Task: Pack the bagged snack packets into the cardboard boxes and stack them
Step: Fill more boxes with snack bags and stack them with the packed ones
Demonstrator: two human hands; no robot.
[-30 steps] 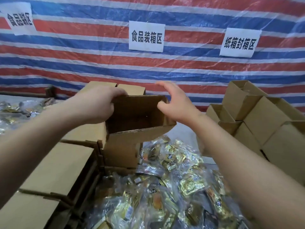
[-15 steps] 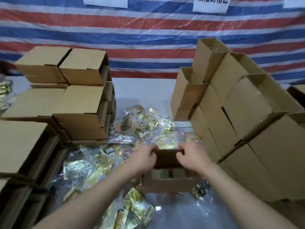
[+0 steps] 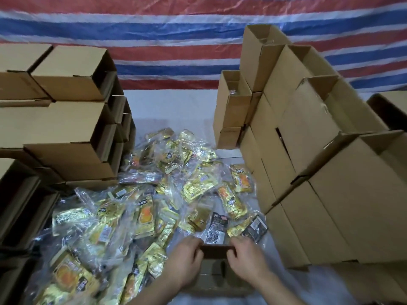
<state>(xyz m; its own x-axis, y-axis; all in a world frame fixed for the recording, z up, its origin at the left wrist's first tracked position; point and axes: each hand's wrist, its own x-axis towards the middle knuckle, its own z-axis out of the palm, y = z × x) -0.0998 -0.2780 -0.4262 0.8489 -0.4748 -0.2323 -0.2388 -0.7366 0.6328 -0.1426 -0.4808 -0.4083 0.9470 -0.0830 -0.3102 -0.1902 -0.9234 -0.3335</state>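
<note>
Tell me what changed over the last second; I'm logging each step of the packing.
The open brown cardboard box came down from in front of the left stack to the table's near edge, beside the heap of bagged gold snack packets. The left hand and right hand kept gripping its rim throughout. Both box stacks and the packets stayed put; nothing packed yet.

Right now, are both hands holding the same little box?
Yes, the left hand and the right hand each grip an end of the far wall of the one open cardboard box near the snack packets.
</note>
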